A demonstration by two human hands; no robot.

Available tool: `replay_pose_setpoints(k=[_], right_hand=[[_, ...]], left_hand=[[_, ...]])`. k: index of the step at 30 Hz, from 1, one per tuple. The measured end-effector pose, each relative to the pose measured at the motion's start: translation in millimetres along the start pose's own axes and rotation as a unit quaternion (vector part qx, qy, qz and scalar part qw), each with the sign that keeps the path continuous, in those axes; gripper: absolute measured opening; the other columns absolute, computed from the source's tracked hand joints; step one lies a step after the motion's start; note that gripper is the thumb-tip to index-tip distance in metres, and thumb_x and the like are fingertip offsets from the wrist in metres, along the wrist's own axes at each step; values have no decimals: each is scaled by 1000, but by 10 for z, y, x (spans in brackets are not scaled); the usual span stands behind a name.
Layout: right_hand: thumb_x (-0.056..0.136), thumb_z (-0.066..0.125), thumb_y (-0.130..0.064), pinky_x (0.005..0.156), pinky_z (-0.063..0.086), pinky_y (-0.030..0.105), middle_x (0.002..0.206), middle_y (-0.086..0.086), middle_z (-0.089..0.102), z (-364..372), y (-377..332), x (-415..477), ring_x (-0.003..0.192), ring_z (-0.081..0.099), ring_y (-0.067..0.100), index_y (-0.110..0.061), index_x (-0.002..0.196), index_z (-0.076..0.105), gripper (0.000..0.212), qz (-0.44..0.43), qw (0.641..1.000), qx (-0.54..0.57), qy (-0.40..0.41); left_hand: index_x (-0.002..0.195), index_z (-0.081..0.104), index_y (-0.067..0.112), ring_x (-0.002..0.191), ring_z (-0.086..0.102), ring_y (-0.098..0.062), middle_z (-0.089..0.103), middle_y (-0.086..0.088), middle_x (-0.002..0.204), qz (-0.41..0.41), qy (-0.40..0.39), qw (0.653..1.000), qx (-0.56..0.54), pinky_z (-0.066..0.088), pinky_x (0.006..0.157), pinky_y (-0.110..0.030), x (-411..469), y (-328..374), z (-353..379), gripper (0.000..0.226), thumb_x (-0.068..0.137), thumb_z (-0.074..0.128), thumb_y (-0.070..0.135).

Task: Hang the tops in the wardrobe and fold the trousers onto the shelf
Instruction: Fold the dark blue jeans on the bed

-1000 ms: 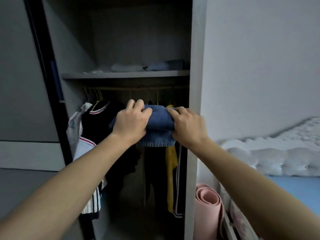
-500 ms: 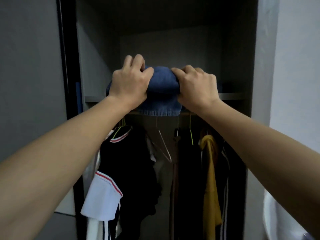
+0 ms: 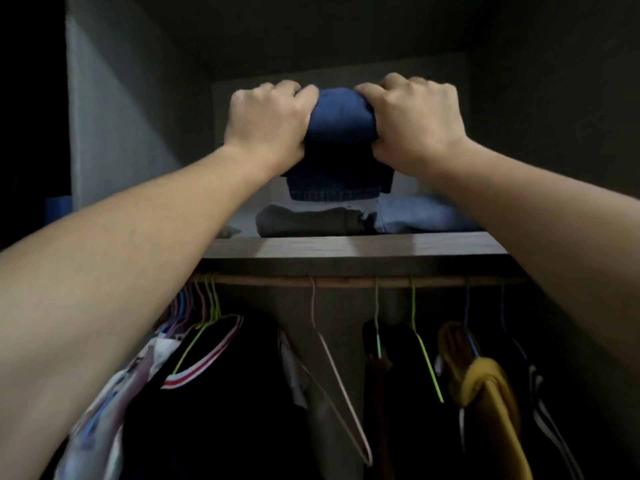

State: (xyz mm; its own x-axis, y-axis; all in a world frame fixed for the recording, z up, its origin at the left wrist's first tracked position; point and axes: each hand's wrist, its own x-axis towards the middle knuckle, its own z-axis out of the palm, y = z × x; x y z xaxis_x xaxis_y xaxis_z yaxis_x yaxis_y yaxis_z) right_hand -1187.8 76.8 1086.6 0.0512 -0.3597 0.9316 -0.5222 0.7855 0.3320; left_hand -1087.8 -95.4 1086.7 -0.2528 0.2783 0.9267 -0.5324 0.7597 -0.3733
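Folded blue denim trousers (image 3: 341, 143) hang in the air above the wardrobe shelf (image 3: 346, 249). My left hand (image 3: 266, 124) grips their left side and my right hand (image 3: 415, 121) grips their right side, fingers curled round the bundle. Directly below them on the shelf lies a folded grey garment (image 3: 311, 221), with a folded light blue one (image 3: 426, 214) beside it on the right. The held trousers are just above the grey pile, not touching it.
Under the shelf runs a wooden rail (image 3: 346, 281) with coloured wire hangers. A black top with striped collar (image 3: 214, 393) hangs left, a yellow top (image 3: 491, 393) right, an empty pink hanger (image 3: 332, 368) between them. Wardrobe walls close in on both sides.
Both hands have lifted the folded denim trousers from rail height up to above the shelf and further into the wardrobe. The view has moved closer and tilted up.
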Motion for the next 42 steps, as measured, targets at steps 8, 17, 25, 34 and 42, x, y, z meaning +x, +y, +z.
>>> replay_pose_setpoints(k=[8, 17, 25, 34, 42], right_hand=[[83, 67, -34, 79, 47, 46, 116, 11, 61, 789, -241, 541, 101, 62, 36, -24, 134, 50, 55, -18, 998, -41, -34], [84, 71, -31, 82, 49, 48, 133, 12, 52, 1650, -345, 1009, 115, 55, 35, -24, 146, 37, 71, 40, 994, -95, -49], [83, 66, -43, 94, 48, 40, 125, 10, 58, 2309, -446, 625, 107, 57, 29, -25, 136, 44, 60, -20, 882, 6, -471], [76, 75, -35, 99, 48, 40, 130, 4, 57, 1981, -412, 622, 114, 56, 26, -30, 144, 44, 75, 40, 881, 103, -460], [94, 52, -36, 98, 39, 33, 146, 10, 47, 1599, -281, 458, 129, 47, 30, -28, 147, 41, 55, 105, 912, 136, -373]], left_hand=[[110, 54, 11, 87, 63, -40, 64, -16, 105, 1, 21, 999, -41, 45, 67, -44, 161, -390, 1089, 35, 80, 68, 23], [128, 48, 10, 104, 58, -38, 56, -16, 123, -12, 12, 996, -88, 46, 70, -46, 490, -577, 2099, 55, 79, 72, 18], [109, 48, 22, 90, 53, -22, 56, -2, 106, 159, -445, 872, -127, 44, 74, -33, 240, -368, 2544, 49, 73, 77, 37], [129, 55, 21, 113, 53, -20, 54, 1, 127, 32, -474, 823, -311, 48, 99, -38, 289, -619, 2406, 61, 71, 76, 22], [117, 64, 18, 107, 57, -30, 61, -9, 123, -39, -299, 919, -252, 46, 80, -34, 201, -687, 1967, 34, 94, 47, 37]])
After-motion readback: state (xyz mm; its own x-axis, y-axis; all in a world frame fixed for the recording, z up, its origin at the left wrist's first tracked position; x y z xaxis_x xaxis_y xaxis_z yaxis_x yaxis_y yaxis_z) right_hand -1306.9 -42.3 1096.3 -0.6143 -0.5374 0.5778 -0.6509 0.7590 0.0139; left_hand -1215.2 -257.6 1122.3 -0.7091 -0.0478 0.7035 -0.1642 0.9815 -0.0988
